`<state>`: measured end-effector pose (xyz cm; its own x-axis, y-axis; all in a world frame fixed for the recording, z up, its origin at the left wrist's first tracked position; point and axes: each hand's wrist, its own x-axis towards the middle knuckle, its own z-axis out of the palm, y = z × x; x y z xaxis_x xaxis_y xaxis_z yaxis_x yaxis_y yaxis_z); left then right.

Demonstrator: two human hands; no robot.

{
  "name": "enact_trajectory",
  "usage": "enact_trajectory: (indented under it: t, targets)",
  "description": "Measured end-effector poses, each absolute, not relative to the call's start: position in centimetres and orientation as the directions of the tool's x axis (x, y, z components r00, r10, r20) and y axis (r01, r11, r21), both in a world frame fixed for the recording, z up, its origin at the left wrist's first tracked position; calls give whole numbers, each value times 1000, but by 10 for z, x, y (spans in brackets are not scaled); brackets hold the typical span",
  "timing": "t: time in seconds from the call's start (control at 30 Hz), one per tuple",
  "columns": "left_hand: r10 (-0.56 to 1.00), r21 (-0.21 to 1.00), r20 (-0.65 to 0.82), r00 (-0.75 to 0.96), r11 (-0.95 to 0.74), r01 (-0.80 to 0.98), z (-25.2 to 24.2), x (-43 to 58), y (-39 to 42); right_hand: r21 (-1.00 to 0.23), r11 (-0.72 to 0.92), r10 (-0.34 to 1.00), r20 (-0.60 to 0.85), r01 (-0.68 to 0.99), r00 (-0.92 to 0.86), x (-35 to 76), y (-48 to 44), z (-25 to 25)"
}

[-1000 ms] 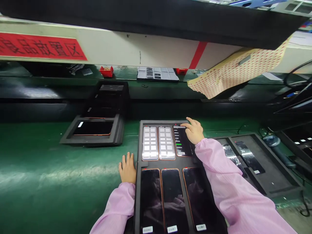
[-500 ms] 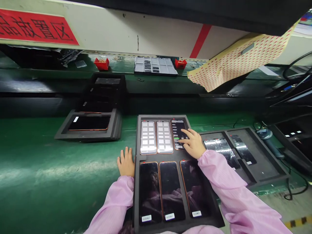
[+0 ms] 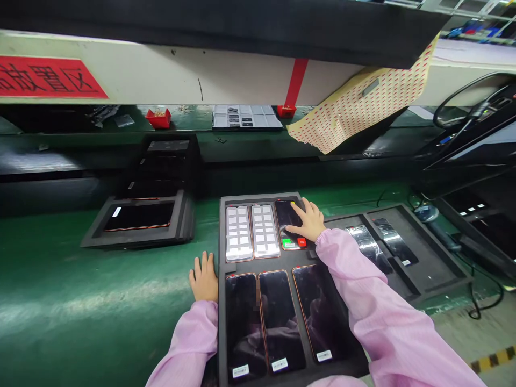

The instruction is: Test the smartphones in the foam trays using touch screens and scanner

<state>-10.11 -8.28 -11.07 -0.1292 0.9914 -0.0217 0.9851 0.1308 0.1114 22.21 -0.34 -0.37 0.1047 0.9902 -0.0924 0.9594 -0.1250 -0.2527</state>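
A dark foam tray in front of me holds several smartphones in two rows. My right hand is over the top right smartphone, fingers spread, with fingertips at its screen. That screen is dark, with a green and a red button low down and a yellow dot near the top. Beside it, two smartphones show bright white grids. In the lower row the screens are black, like that of the lower left smartphone. My left hand lies flat with spread fingers against the tray's left edge.
Left stands a stack of foam trays with a smartphone on top. Another tray with phones lies right, next to a handheld scanner. Behind are a red bin, a parts tray and a hanging yellow sheet.
The top right phone's screen has gone from a text list to a dark page with green and red buttons. My right hand's fingers have shifted over it. The camera view has shifted slightly.
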Motion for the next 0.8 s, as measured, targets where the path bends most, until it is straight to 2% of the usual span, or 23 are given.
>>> enact_trajectory:
  t: [0.13, 0.33, 0.47, 0.57, 0.67, 0.8]
  targets:
    - [991, 105, -30, -130, 133, 986, -109, -101, -83, -289, -110, 993, -78, 951, 92, 221, 2, -6]
    - [991, 124, -25, -133, 135, 983, -110, -102, -83, -388, 43, 978, 206, 921, 41, 216, 4, -15]
    - [991, 123, -21, -136, 137, 983, -111, -102, -83, -434, 9, 934, 326, 901, 148, 218, 6, -17]
    - [990, 108, -13, -137, 138, 985, -112, -100, -83, -446, 7, 923, 348, 895, 166, 216, 5, -11]
    - [990, 107, -7, -142, 142, 984, -112, -98, -83, -448, 80, 934, 347, 890, 90, 202, 3, -2]
    - [987, 124, -13, -158, 158, 980, -110, -96, -84, -404, 152, 972, 228, 902, -62, 170, 7, 9]
